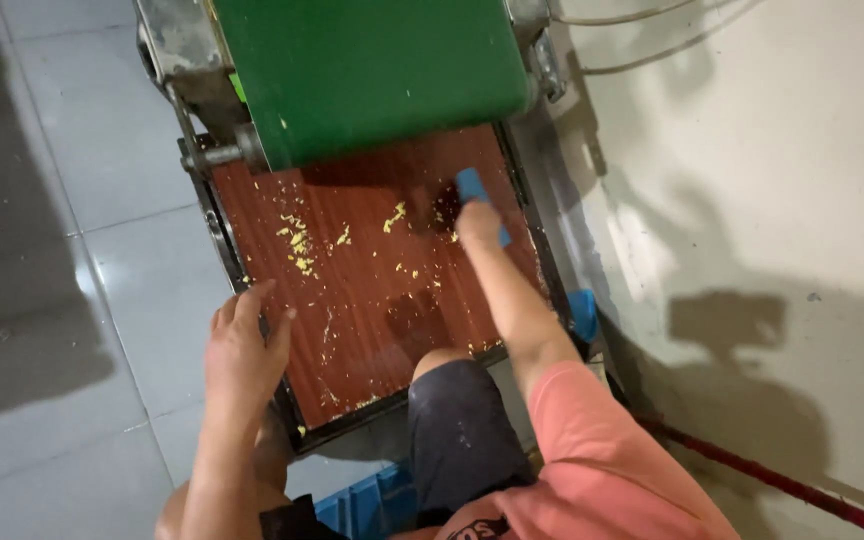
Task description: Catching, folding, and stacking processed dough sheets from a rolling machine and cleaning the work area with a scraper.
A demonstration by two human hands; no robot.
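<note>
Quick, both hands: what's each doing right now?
Left hand: open, resting on the tray's left edge.
Right hand: closed on a blue scraper.

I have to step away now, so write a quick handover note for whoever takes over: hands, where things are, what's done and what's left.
Left hand: resting on the left edge of the reddish-brown tray, fingers over the dark frame; nothing held.
Right hand: reaching over the tray's far right part, grip closed on a small blue scraper near the green conveyor belt.
Yellow crumbs: scattered across the tray, thickest at the upper left and middle, with a few along the near edge.
Done: cannot tell how much is already cleared.
Left: crumbs remain on most of the tray.
</note>
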